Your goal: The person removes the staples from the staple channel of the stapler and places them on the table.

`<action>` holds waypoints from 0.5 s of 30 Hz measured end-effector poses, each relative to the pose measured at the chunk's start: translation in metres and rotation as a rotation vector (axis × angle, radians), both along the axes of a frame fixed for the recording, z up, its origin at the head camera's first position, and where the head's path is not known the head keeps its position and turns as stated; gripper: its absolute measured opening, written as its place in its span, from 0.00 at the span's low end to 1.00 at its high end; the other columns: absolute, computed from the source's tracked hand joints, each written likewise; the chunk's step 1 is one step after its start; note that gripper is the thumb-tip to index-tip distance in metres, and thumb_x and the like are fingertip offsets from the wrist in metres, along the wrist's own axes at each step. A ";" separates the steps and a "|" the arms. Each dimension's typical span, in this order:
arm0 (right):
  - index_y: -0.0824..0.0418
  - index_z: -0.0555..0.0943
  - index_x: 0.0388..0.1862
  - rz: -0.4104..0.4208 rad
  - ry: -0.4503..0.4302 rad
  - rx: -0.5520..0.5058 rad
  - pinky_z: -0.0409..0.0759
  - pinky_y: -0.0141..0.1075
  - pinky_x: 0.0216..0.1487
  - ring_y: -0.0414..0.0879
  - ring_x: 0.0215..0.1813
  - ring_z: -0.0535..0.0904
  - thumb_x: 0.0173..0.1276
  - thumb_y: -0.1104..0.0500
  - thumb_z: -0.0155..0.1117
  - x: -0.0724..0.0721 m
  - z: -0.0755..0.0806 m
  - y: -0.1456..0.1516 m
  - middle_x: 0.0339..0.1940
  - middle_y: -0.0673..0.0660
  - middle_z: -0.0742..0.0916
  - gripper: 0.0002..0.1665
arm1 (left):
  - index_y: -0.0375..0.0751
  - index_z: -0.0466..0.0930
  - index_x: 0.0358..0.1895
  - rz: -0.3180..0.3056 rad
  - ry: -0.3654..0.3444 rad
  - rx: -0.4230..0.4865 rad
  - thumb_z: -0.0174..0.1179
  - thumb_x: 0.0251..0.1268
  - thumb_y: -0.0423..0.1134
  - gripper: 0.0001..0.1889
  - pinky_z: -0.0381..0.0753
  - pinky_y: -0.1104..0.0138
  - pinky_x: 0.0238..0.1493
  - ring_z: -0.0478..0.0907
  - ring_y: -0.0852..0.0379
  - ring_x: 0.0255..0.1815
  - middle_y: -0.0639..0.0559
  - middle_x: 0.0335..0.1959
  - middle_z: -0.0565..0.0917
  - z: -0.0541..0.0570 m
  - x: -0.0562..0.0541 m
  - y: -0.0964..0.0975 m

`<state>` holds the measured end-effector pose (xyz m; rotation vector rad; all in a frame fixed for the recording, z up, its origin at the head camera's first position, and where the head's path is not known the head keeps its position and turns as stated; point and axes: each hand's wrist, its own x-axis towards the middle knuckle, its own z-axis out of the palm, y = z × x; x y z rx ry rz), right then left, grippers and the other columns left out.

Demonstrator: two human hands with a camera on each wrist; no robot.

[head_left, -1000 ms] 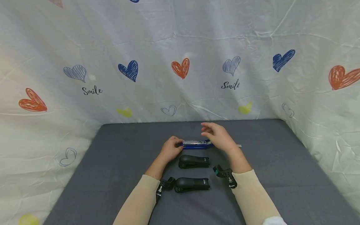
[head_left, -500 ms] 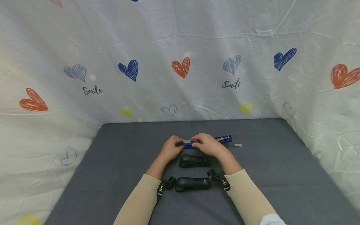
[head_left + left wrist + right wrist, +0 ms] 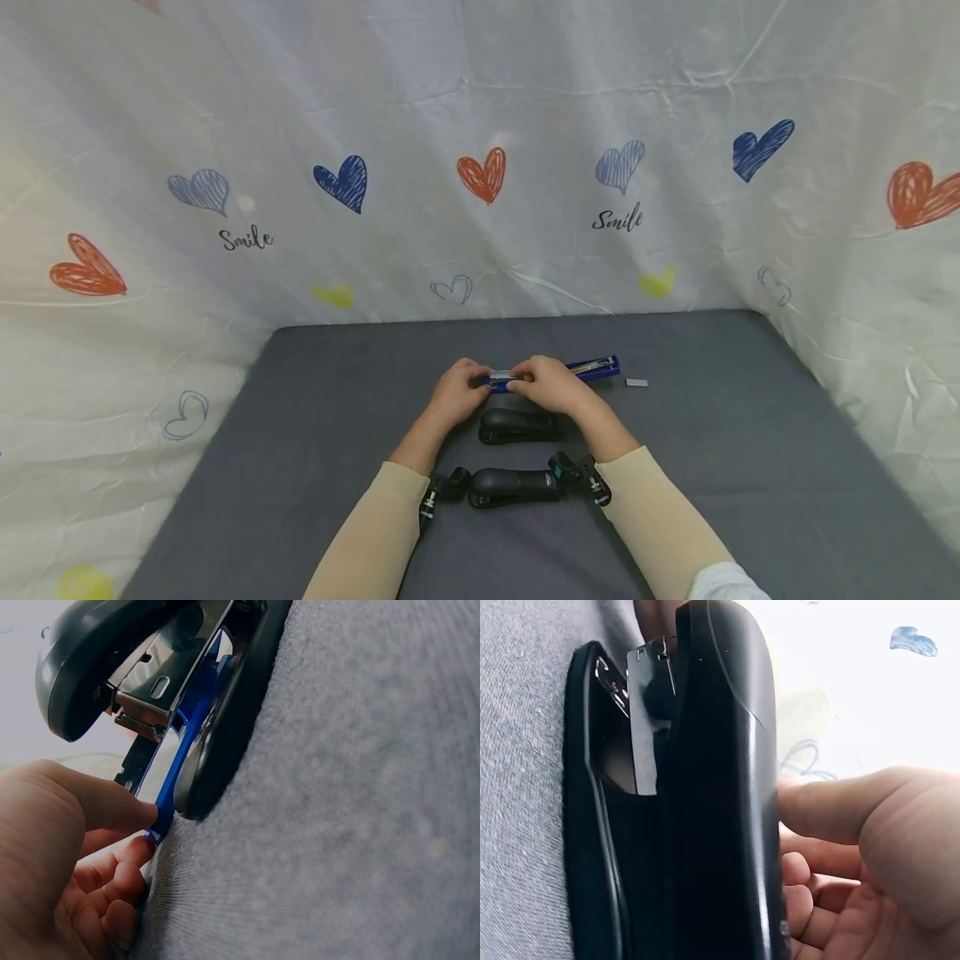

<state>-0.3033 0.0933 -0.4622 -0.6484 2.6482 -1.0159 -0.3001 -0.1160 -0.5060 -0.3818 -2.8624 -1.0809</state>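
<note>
A blue stapler (image 3: 498, 387), its top swung back to the right, lies at the far middle of the table. My left hand (image 3: 456, 395) pinches its left end between thumb and fingers; the left wrist view shows the thumb on the blue base (image 3: 164, 811). Over the stapler's middle, my right hand (image 3: 553, 386) grips with thumb and fingertips at the metal staple channel. In the right wrist view a black stapler hides those fingertips. The stapler's opened blue top (image 3: 597, 367) sticks out beyond the right hand. A small grey strip of staples (image 3: 637, 382) lies to its right.
Two black staplers lie nearer the body: one (image 3: 517, 426) just in front of the hands, the other (image 3: 514, 487) between the wrist cameras. A grey cloth (image 3: 360, 417) covers the table. Behind hangs a white curtain (image 3: 405, 242) printed with hearts.
My right hand has come down and left from above the stapler's right end onto its channel, uncovering the blue top and the staple strip. The left hand has kept its hold.
</note>
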 end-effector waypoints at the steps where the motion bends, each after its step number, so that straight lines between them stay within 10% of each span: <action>1: 0.66 0.84 0.60 -0.012 -0.002 -0.015 0.71 0.38 0.32 0.45 0.28 0.72 0.78 0.55 0.63 0.000 0.000 0.000 0.31 0.53 0.81 0.20 | 0.37 0.86 0.57 0.001 0.002 0.001 0.66 0.68 0.34 0.16 0.76 0.55 0.45 0.74 0.52 0.40 0.46 0.49 0.80 0.000 0.000 0.000; 15: 0.61 0.87 0.50 -0.132 -0.002 -0.184 0.80 0.40 0.37 0.45 0.34 0.81 0.75 0.57 0.67 -0.003 -0.003 -0.009 0.39 0.53 0.87 0.11 | 0.37 0.86 0.57 0.002 -0.007 -0.002 0.66 0.68 0.34 0.16 0.76 0.57 0.44 0.74 0.53 0.39 0.47 0.49 0.80 0.001 0.000 0.000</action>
